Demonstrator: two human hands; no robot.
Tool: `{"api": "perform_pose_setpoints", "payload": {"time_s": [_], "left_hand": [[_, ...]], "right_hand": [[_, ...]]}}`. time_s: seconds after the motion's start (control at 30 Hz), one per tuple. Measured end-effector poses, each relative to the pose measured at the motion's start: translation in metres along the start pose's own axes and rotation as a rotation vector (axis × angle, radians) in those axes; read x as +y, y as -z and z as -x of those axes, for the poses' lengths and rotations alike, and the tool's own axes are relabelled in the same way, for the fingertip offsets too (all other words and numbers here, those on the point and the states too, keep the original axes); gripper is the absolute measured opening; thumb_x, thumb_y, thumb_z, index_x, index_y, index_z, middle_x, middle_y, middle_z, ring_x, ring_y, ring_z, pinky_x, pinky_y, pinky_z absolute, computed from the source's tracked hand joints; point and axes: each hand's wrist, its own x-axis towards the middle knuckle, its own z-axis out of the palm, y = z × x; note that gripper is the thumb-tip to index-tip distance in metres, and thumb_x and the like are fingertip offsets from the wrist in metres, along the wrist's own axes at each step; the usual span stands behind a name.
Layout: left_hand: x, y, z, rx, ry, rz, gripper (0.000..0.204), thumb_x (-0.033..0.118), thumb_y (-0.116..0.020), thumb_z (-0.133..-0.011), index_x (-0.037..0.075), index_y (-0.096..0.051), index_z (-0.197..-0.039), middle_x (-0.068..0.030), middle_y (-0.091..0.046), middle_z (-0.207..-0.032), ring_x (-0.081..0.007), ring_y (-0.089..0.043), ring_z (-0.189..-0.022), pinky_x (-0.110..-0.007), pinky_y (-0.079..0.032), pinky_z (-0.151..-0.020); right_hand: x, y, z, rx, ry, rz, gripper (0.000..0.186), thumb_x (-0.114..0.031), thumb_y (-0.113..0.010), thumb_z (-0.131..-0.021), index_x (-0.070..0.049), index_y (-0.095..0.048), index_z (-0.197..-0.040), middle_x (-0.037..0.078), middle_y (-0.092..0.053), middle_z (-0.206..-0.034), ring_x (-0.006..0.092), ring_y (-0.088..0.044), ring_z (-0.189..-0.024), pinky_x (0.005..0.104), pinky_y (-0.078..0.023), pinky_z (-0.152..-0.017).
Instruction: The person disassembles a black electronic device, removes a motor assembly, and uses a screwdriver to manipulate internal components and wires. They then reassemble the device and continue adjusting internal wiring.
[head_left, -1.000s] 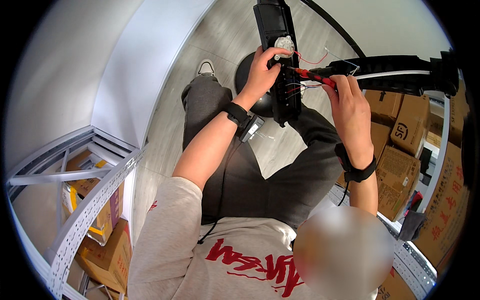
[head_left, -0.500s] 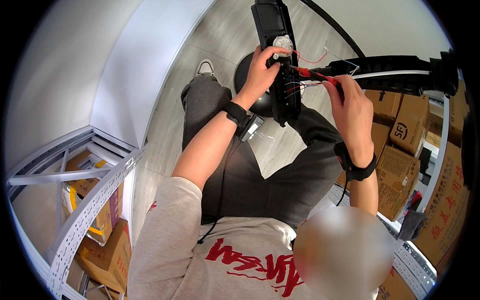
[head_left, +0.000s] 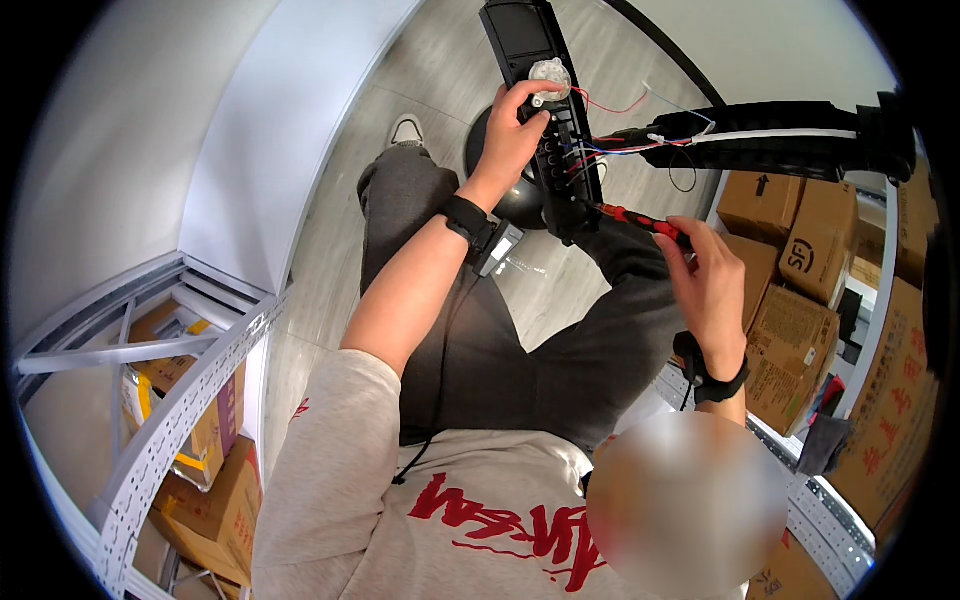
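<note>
My left hand (head_left: 512, 138) grips the left edge of a long black plastic housing (head_left: 528, 45), fingers reaching over to a clear round part (head_left: 550, 78) on its face. Between the fingers of my right hand (head_left: 712, 285) is a red-and-black screwdriver (head_left: 650, 222), held nearly level. Its shaft points left at the housing's near end; whether the tip touches cannot be made out. Thin red, blue and white wires (head_left: 625, 150) run from the middle of the housing to a black arm-like part (head_left: 775, 135) on the right.
Behind the housing stands a round black base (head_left: 485, 155) on the wood-look floor (head_left: 350, 200). Cardboard boxes (head_left: 792, 345) fill a shelf on the right. More boxes (head_left: 215, 510) stand in a metal rack (head_left: 190, 425) at left. A small grey device (head_left: 498, 250) sits by my left wrist.
My right hand has brought the screwdriver down from the wired middle of the housing to its near end. The housing and my left hand have shifted slightly left and away.
</note>
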Motion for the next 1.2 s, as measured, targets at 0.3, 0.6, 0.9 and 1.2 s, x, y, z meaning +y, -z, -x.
{"api": "perform_pose_setpoints", "payload": {"time_s": [0.3, 0.6, 0.9, 1.2], "left_hand": [[0.003, 0.001, 0.001, 0.023, 0.074, 0.072, 0.037, -0.008, -0.057, -0.087, 0.005, -0.062, -0.121, -0.0040, -0.060, -0.121, -0.0149, -0.055, -0.115, -0.028, -0.041, -0.101], [0.009, -0.001, 0.003, 0.023, 0.097, 0.076, 0.036, -0.007, -0.058, -0.088, 0.005, -0.062, -0.121, -0.0036, -0.059, -0.123, -0.0145, -0.054, -0.116, -0.028, -0.040, -0.101], [0.009, -0.001, 0.003, 0.025, 0.100, 0.075, 0.036, -0.007, -0.058, -0.088, 0.006, -0.062, -0.121, -0.0045, -0.059, -0.122, -0.0149, -0.055, -0.114, -0.028, -0.041, -0.100], [0.006, -0.002, 0.002, 0.022, 0.131, 0.168, 0.037, -0.009, -0.057, -0.087, 0.005, -0.062, -0.121, -0.0041, -0.060, -0.122, -0.0145, -0.055, -0.114, -0.027, -0.042, -0.099]], "right_hand": [[0.009, -0.016, 0.006, 0.008, -0.081, -0.007, 0.020, -0.014, -0.073, -0.089, -0.001, -0.066, -0.102, 0.017, -0.069, -0.088, 0.0360, -0.068, -0.075, 0.0380, -0.054, -0.064], [0.005, -0.015, 0.007, 0.023, -0.103, -0.037, 0.019, -0.012, -0.072, -0.090, -0.001, -0.065, -0.103, 0.018, -0.069, -0.087, 0.0360, -0.067, -0.073, 0.0374, -0.053, -0.063], [0.001, -0.014, 0.007, 0.031, -0.095, -0.031, 0.018, -0.012, -0.072, -0.090, -0.001, -0.065, -0.103, 0.018, -0.069, -0.088, 0.0367, -0.068, -0.074, 0.0381, -0.054, -0.063], [0.001, -0.013, 0.005, 0.013, -0.027, -0.043, 0.017, -0.010, -0.071, -0.090, -0.002, -0.065, -0.104, 0.017, -0.069, -0.088, 0.0365, -0.067, -0.074, 0.0381, -0.054, -0.064]]}}
